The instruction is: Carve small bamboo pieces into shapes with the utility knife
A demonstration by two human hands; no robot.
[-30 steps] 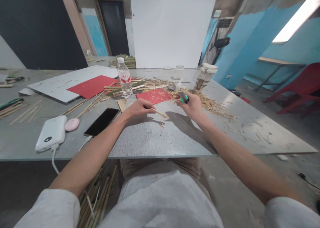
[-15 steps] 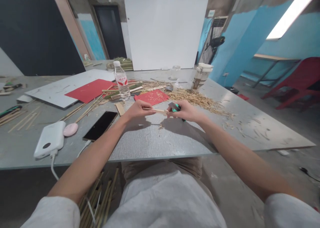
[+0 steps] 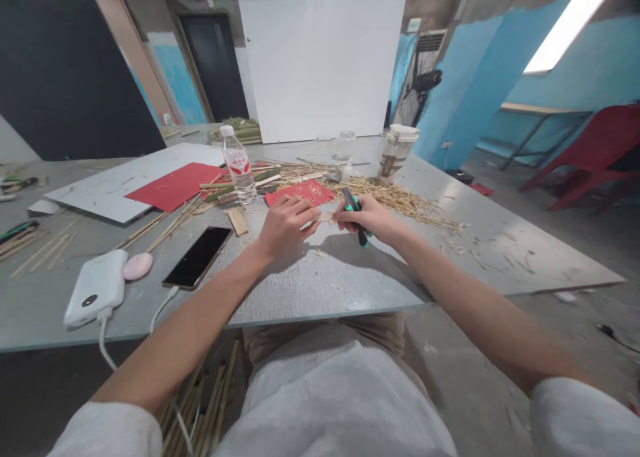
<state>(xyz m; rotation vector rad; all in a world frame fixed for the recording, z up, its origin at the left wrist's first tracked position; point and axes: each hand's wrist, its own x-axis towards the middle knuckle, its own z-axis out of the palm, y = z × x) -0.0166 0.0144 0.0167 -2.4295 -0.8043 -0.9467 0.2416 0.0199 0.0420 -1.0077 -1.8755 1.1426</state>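
Note:
My left hand [image 3: 287,229] is closed over a thin pale wooden strip [image 3: 326,216], its back turned up and most of the strip hidden under the fingers. Wrapped in my right hand [image 3: 374,218] is a black and green utility knife [image 3: 351,202], which slants across the fingers. The right fingertips are close to the strip's right end; whether they grip it I cannot tell. Just beyond the hands lies a small red sheet [image 3: 305,191] sprinkled with shavings. Left of my left hand is a short flat piece of wood [image 3: 237,221].
Around the hands on the grey table [image 3: 280,297] are a phone [image 3: 199,257], a power bank [image 3: 97,287], a water bottle [image 3: 239,167], straw-like strips [image 3: 415,203] and a lidded cup [image 3: 397,151]. A white board [image 3: 323,67] stands behind. Bamboo sticks [image 3: 213,403] are under the table.
My left hand has rolled over, its back now facing up, and covers more of the strip. The knife in my right hand has swung to a steeper angle. The view has shifted slightly.

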